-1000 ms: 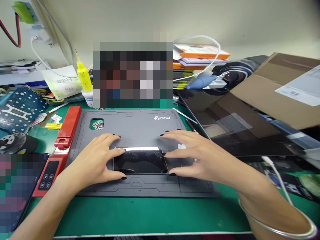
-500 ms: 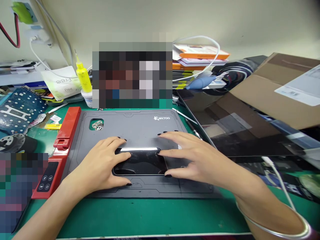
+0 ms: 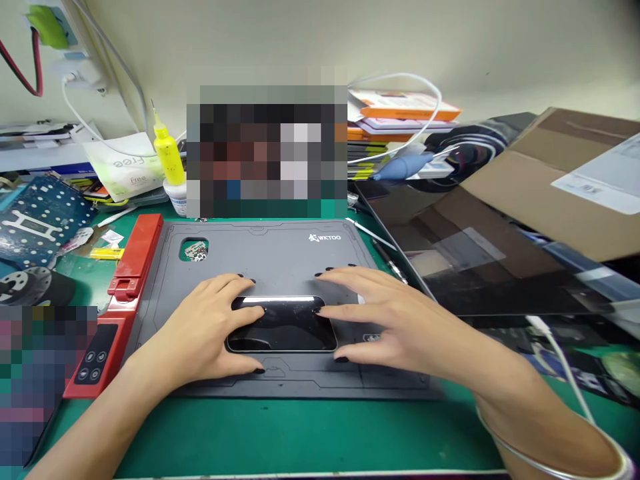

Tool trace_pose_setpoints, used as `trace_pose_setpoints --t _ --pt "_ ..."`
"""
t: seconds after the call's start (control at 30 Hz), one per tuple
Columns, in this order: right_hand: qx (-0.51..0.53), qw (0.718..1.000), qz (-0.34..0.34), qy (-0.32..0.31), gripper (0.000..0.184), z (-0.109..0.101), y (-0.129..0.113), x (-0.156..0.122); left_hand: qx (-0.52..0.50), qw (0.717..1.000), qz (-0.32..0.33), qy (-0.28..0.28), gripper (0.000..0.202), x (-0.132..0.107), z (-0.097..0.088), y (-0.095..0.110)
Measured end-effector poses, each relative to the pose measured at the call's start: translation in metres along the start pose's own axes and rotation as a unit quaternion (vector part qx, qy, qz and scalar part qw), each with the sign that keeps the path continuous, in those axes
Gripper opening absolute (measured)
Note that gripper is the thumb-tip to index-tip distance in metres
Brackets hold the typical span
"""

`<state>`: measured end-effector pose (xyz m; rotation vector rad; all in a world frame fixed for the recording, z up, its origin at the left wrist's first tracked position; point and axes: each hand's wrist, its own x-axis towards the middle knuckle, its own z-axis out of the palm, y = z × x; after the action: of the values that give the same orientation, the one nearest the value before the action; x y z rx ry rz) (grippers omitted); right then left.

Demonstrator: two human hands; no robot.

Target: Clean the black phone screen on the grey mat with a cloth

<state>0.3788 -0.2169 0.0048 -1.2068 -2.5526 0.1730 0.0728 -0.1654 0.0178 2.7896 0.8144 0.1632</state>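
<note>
A smartphone [image 3: 285,330] with a dark glossy face up lies lengthwise on the grey work mat [image 3: 260,250]. Around its left end, my left hand [image 3: 210,327] has its fingers apart, one fingertip on the screen and the thumb on the mat below the near edge. My right hand [image 3: 383,313] spreads over the right end. One of its fingertips rests on the screen near the upper right corner, and the thumb is beside the lower right corner. Neither hand is closed around the phone.
Left of the mat stands a red device [image 3: 131,267] with a button panel. Behind it are a yellow needle bottle [image 3: 169,157] and a white tub [image 3: 176,195]. On the right are a large dark panel [image 3: 425,240], a cardboard box [image 3: 540,180] and a white cable [image 3: 563,363].
My right thumb has shifted slightly down and right, off the phone's lower right corner. My left hand and the phone stay nearly the same.
</note>
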Motion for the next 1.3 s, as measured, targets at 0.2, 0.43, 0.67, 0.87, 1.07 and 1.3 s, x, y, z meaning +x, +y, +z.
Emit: trace_pose_setpoints --t 0.2,0.43,0.67,0.87,1.07,1.3 --pt "0.012 1.0 0.0 -0.004 0.037 -0.001 0.001 -0.001 -0.007 1.0 0.016 0.005 0.056 0.0 -0.002 0.0" --pt "0.012 1.0 0.023 -0.016 0.04 -0.002 -0.001 0.0 -0.014 1.0 0.017 0.0 0.054 0.0 -0.004 0.0" --pt "0.007 0.999 0.025 -0.023 0.043 -0.005 -0.004 -0.002 -0.015 1.0 0.022 0.001 0.053 -0.001 -0.004 0.0" --pt "-0.01 0.999 0.037 -0.02 0.041 -0.005 -0.003 -0.003 -0.022 1.0 0.018 -0.002 0.05 0.0 -0.006 0.001" --pt "-0.003 0.999 0.031 -0.017 0.043 -0.006 -0.007 -0.001 -0.025 0.999 0.023 -0.005 0.049 -0.001 -0.006 0.001" --pt "-0.004 0.998 0.049 -0.03 0.043 -0.007 -0.01 -0.004 -0.034 0.999 0.023 -0.008 0.05 0.0 -0.006 0.002"
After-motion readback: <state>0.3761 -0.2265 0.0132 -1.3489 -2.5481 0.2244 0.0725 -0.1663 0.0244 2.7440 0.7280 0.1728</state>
